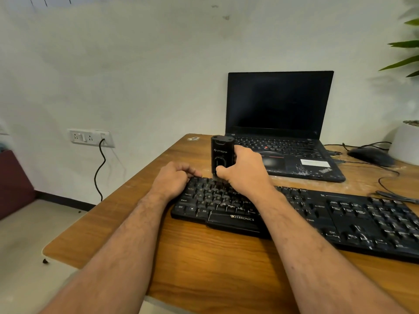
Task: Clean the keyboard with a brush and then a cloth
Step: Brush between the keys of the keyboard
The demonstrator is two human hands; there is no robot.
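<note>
A black dusty keyboard (340, 220) lies across the wooden desk (204, 268). My right hand (244, 171) grips a black block-shaped brush tool (221, 152) upright, its lower end down on the top-left rows of keys. My left hand (174, 177) rests at the keyboard's left end with its fingers curled over the far corner. No cloth is in view.
An open black laptop (281, 123) stands just behind the keyboard. A black mouse (369, 156) and cables lie at the right, next to a white plant pot (405, 141). The desk's left edge drops off to the floor; a wall socket (90, 138) with a cable is at the left.
</note>
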